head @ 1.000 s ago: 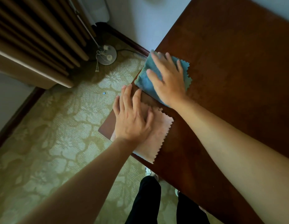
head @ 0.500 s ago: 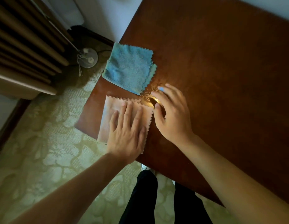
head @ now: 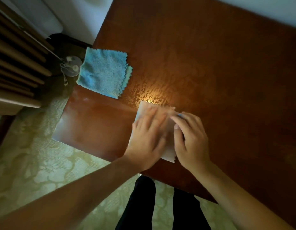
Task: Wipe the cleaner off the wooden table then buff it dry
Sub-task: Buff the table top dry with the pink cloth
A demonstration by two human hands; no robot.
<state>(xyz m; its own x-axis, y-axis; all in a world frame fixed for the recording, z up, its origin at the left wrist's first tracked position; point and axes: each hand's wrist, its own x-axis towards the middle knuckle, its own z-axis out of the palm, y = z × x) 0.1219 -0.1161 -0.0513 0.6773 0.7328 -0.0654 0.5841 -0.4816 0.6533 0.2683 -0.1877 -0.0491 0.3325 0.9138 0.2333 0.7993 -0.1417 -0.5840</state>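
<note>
A dark wooden table point(head: 210, 67) fills the right of the view, with beaded wet cleaner point(head: 149, 90) glinting near its middle left. A folded blue cloth point(head: 102, 72) lies alone by the table's left edge. A pale pink cloth point(head: 144, 107) lies nearer me on the wood. My left hand point(head: 147, 138) presses flat on it with fingers straight, blurred by motion. My right hand point(head: 190, 140) rests on the cloth's right edge, fingers bent over it; whether it pinches the cloth is unclear.
The table's near left corner point(head: 61, 135) juts over a patterned green carpet point(head: 36, 166). A small round fan point(head: 71, 65) sits on the floor by the brown curtain point(head: 16, 63). My dark trouser legs point(head: 144, 205) stand at the table's front edge.
My right hand left the blue cloth and came to the pink cloth. My left hand slid the pink cloth rightward, away from the table's left corner toward the wet patch.
</note>
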